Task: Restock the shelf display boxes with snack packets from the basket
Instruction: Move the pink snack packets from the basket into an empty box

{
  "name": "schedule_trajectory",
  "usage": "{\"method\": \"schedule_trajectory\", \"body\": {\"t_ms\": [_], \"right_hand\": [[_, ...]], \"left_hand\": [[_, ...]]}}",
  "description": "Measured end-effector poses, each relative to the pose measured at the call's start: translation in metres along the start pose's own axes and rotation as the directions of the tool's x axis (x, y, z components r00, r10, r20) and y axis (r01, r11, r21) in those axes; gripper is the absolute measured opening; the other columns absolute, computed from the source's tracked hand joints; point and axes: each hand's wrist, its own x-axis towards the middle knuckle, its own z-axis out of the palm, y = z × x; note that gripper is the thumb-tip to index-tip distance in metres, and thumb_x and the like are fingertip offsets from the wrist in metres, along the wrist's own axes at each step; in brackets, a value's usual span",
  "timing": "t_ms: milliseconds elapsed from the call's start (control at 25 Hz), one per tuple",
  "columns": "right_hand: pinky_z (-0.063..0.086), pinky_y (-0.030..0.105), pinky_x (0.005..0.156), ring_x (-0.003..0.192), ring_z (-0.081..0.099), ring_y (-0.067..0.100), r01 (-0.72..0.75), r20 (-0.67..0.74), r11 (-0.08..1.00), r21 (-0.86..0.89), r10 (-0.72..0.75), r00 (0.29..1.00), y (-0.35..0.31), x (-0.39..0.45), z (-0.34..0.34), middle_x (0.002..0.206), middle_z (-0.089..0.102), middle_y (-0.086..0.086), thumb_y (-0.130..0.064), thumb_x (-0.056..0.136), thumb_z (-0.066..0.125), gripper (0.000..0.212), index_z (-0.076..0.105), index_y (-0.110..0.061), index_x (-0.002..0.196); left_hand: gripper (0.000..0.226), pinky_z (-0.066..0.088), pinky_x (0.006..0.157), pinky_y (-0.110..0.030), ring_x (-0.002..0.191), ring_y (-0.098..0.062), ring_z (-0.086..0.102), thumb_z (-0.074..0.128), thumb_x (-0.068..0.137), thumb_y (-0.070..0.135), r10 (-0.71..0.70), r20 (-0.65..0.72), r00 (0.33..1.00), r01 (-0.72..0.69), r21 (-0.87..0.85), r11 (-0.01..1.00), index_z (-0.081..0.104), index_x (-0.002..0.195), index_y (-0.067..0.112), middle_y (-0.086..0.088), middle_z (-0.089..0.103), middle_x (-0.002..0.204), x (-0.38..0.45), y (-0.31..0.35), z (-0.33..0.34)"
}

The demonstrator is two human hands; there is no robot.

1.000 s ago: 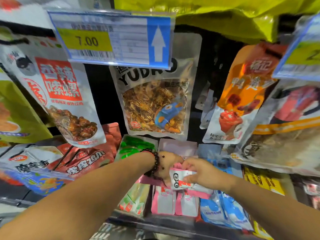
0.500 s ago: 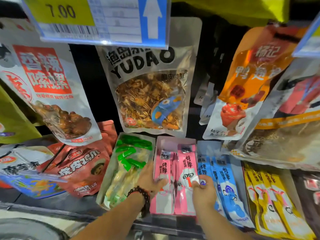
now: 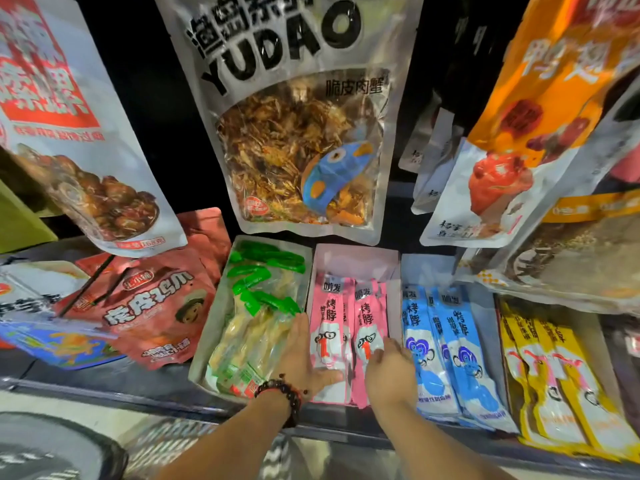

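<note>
The pink packets (image 3: 348,327) lie in two rows in the pink box (image 3: 356,261) on the shelf (image 3: 104,379). The left hand (image 3: 304,358) lies flat, fingers straight, on the left row, at the border with the green packets (image 3: 263,289). The right hand (image 3: 389,368) presses the right row; its fingers seem a little curled, holding nothing. Blue packets (image 3: 446,341) lie just beside.

pink packets (image 3: 348,327), blue packets (image 3: 446,344), yellow packets (image 3: 554,379) — green-topped clear packets (image 3: 263,306).
</note>
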Motion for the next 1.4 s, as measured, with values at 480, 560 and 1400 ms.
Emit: {"method": "schedule_trajectory", "body": {"t_ms": [480,560,1400], "right_hand": [[0.04,0.052,0.078,0.081,0.061,0.035,0.464,0.274,0.627,-0.626,-0.381,0.883,0.037,-0.009,-0.007,0.089,0.068,0.013,-0.045,0.067,0.073,0.066,0.061,-0.009,0.121],[0.034,0.053,0.086,0.094,0.06,0.036,0.475,0.31,0.595,-0.648,-0.364,0.879,0.032,-0.008,-0.01,0.102,0.068,0.012,-0.039,0.082,0.061,0.066,0.039,-0.017,0.14],[0.004,0.041,0.119,0.148,0.0,0.023,0.404,0.248,0.775,-0.485,-0.321,0.914,0.048,0.01,-0.033,0.161,-0.005,0.006,-0.063,0.087,0.022,0.082,-0.012,-0.023,0.15]], "left_hand": [[0.132,0.008,0.122,-0.033,0.147,-0.013,-0.007,0.078,0.063,0.056,-0.021,0.041,0.999,0.016,0.135,0.991,-0.013,0.151,0.02,0.006,-0.014,0.159,-0.002,-0.002,-0.009],[0.133,0.01,0.122,-0.034,0.148,-0.013,-0.005,0.077,0.063,0.059,-0.035,0.034,0.999,0.029,0.146,0.989,-0.015,0.151,0.022,0.007,-0.014,0.159,-0.002,-0.003,-0.008],[0.144,0.005,0.12,-0.028,0.146,-0.014,-0.013,0.082,0.058,0.054,-0.084,0.093,0.992,0.053,0.299,0.953,-0.027,0.145,0.018,0.004,-0.03,0.155,-0.019,0.003,-0.006]]}}
